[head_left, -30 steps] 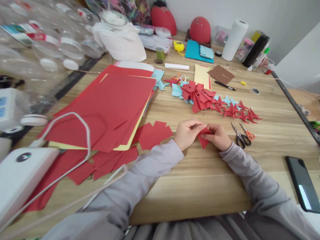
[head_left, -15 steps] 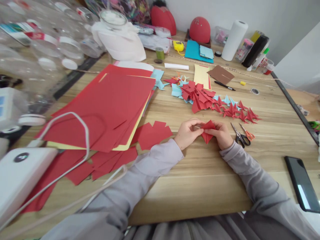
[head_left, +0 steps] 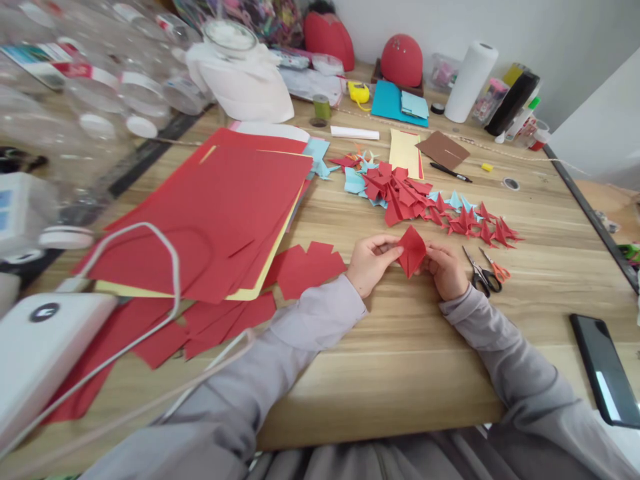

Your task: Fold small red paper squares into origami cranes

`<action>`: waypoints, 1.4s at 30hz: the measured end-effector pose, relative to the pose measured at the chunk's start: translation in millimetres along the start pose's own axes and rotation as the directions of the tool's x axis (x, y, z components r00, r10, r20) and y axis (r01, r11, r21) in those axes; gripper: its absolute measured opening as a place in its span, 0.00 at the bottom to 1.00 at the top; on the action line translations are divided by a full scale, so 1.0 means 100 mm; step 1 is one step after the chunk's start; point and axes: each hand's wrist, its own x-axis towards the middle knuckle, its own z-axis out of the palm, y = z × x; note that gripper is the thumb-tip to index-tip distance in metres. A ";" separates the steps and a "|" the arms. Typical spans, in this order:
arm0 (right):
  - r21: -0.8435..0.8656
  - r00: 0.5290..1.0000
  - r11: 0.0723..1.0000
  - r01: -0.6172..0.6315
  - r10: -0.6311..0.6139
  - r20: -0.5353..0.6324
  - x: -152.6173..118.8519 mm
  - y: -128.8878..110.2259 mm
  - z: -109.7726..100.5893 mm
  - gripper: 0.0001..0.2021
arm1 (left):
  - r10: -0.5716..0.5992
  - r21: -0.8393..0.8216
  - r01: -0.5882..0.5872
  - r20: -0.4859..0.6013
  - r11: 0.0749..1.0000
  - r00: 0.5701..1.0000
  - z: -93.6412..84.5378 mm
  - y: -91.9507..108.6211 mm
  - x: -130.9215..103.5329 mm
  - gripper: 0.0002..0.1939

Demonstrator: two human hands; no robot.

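A small folded red paper (head_left: 412, 252), diamond-shaped with a crease down its middle, is held up over the wooden table (head_left: 390, 373). My left hand (head_left: 371, 261) pinches its left corner between thumb and fingers. At the right edge, my right hand (head_left: 446, 270) grips it, its fingertips partly behind the paper. Beyond the hands lies a pile of folded red pieces (head_left: 397, 190), with pointed red paper shapes (head_left: 465, 220) and light blue ones (head_left: 456, 200) to its right.
Black scissors (head_left: 483, 273) and orange scissors (head_left: 497, 267) lie beside my right hand. A phone (head_left: 603, 367) is at the right. Large red sheets (head_left: 215, 213), cut red pieces (head_left: 307, 267) and a white device with a cable (head_left: 55, 353) occupy the left.
The folded red paper has been turned and tilted, showing a broader face. My right fingers have shifted from its front to its right edge, and my left thumb sits slightly higher.
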 end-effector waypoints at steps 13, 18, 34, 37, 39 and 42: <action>-0.043 0.999 0.999 0.027 -0.025 0.046 -0.01 0.02 -0.03 0.09 | 0.027 0.060 -0.027 -0.010 0.998 1.000 0.00 0.01 -0.02 0.12; -0.074 0.995 0.995 0.069 -0.064 0.076 0.00 0.07 -0.06 0.09 | 0.021 0.063 -0.020 -0.003 0.998 1.000 0.01 0.03 -0.03 0.12; -0.153 0.995 0.984 0.095 -0.094 0.011 -0.02 0.07 0.01 0.14 | -0.009 0.038 0.005 0.093 0.999 0.996 0.02 0.01 -0.05 0.15; -0.099 0.997 0.992 0.078 -0.079 -0.008 -0.01 0.10 -0.02 0.11 | -0.020 0.026 0.017 0.111 1.000 0.994 0.02 0.01 -0.05 0.15; -0.066 0.998 0.996 0.066 -0.067 -0.013 0.00 0.10 -0.03 0.10 | -0.022 0.037 0.018 0.104 0.999 0.994 0.02 0.01 -0.04 0.14; -0.086 0.996 0.992 0.090 -0.091 -0.001 -0.02 0.08 -0.01 0.09 | -0.021 0.036 0.017 0.105 0.999 0.994 0.01 0.01 -0.04 0.13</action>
